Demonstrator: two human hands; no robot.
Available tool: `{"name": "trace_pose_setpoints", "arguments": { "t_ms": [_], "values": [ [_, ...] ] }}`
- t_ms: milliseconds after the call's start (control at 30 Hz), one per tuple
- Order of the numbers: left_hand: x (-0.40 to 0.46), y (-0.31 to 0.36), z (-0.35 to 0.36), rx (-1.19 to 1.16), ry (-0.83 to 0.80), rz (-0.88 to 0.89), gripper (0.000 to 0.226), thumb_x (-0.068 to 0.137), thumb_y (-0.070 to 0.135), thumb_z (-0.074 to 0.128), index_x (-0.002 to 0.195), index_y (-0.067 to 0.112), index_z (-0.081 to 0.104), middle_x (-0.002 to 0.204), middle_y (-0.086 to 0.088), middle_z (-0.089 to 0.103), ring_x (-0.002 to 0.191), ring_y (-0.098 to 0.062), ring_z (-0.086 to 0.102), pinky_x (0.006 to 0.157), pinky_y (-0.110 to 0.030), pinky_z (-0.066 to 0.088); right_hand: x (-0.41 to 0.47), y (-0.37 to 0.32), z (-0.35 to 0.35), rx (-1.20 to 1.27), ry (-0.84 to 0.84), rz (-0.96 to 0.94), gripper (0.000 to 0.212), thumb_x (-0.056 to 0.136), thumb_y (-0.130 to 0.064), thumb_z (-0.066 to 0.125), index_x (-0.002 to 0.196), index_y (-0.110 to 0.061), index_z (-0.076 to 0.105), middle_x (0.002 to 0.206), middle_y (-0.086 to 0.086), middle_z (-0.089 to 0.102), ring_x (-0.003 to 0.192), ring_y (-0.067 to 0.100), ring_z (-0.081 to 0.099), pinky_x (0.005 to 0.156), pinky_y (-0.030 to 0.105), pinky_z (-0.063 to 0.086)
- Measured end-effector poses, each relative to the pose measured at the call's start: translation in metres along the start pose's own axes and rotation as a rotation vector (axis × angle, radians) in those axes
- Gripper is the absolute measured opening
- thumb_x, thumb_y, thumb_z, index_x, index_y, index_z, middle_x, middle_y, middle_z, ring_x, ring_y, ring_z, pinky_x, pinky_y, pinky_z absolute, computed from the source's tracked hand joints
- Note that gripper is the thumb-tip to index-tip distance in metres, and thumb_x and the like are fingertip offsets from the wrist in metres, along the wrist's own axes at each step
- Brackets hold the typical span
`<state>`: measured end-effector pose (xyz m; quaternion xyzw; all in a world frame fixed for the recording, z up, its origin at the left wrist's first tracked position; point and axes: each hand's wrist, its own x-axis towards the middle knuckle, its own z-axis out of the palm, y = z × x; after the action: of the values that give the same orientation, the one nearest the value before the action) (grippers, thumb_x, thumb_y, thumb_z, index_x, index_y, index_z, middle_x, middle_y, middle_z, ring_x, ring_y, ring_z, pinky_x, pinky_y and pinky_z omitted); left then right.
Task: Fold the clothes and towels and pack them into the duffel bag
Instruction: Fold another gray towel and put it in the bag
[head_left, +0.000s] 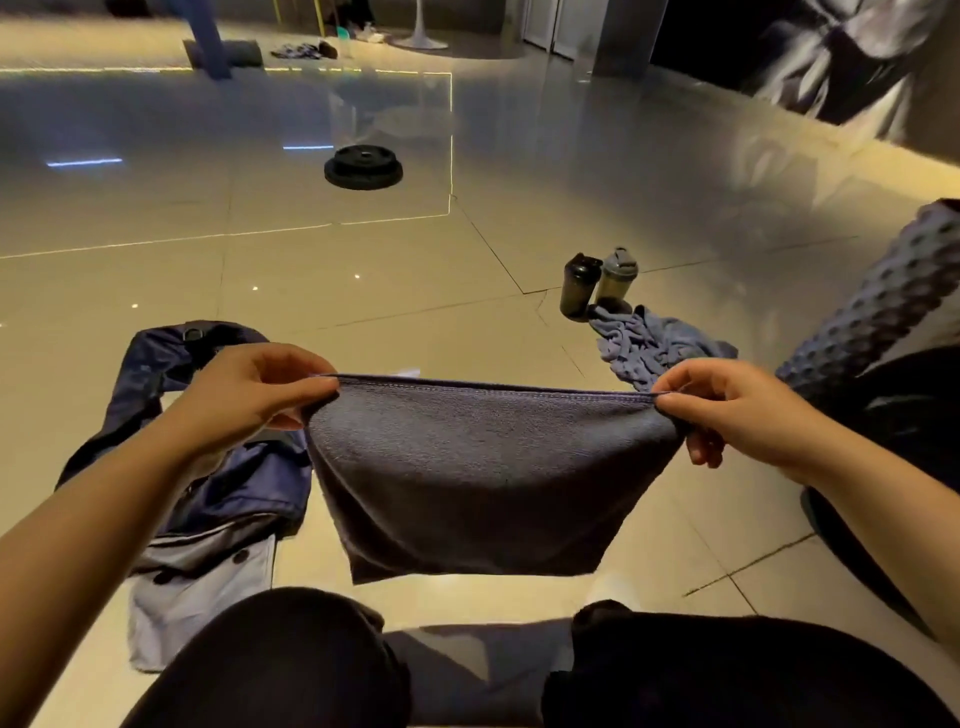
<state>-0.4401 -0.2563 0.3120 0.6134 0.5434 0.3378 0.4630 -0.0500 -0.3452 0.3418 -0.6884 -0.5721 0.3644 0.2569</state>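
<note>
A dark grey towel (483, 467) hangs doubled over in the air in front of me, its top edge stretched level. My left hand (244, 395) pinches its left top corner and my right hand (748, 410) pinches its right top corner. On the floor to the left lies the navy and grey duffel bag (208, 499), partly under my left forearm. A crumpled blue-grey towel (654, 348) lies on the floor beyond my right hand.
Two shaker bottles (597, 283) stand by the crumpled towel. A knobbly foam roller (883, 306) and a dark bag (904, 415) sit at the right. A black weight plate (363, 167) lies farther out on the tiled floor. My knees (291, 665) fill the bottom edge.
</note>
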Motion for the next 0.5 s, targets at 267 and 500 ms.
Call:
{"name": "trace_pose_setpoints", "arguments": {
  "t_ms": [267,500],
  "values": [
    [0.087,-0.085,0.05,0.203,0.052,-0.084,0.004,0.085,0.021,0.072,0.081,0.02,0.07,0.08,0.0,0.071,0.072,-0.014,0.06,0.069,-0.03,0.046,0.091,0.063,0.045,0.092,-0.013,0.203,0.008,0.096,-0.004,0.053,0.091,-0.005,0.059,0.073,0.016,0.063,0.051,0.02,0.062,0.044,0.026,0.052],
    [0.181,-0.177,0.096,0.09,0.042,-0.237,0.008,0.093,0.015,0.062,0.086,0.013,0.064,0.088,-0.015,0.07,0.072,-0.023,0.066,0.066,-0.03,0.056,0.219,0.148,0.11,0.166,0.069,0.295,0.012,0.097,-0.004,0.05,0.087,-0.006,0.056,0.087,0.017,0.062,0.066,0.021,0.064,0.059,0.026,0.058]
  ]
}}
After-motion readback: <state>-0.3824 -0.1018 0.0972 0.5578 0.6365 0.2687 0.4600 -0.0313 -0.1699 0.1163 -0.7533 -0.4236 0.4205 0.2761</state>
